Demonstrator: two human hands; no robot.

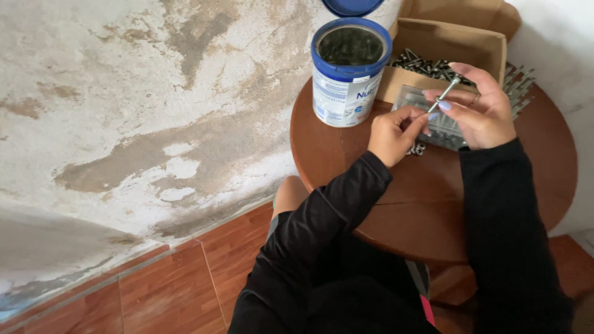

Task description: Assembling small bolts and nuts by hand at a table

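Both hands grip one long metal bolt (444,94) in the upper right of the frame. Right hand (482,108) pinches the shank between thumb and fingers near the head end; left hand (393,133) closes its fingertips on the lower end, where a small nut may sit, though that is too small to confirm.

Surface: a round brown wooden table (427,204), right of centre. Toward its upper edge stands an open blue-rimmed tin can (348,74) with dark contents, its blue lid (352,6) behind it at the top edge. A cardboard box (451,43) heaped with more bolts sits at upper right, and a clear plastic tray (433,120) lies under the hands. Room: a stained, patchy plaster wall fills the left half; reddish-brown floor tiles (173,291) run along the lower left.

Bolt axis runs diagonally, head toward upper right, tip toward lower left. It spans the gap between the two hands, held above the tray and clear of the tabletop.
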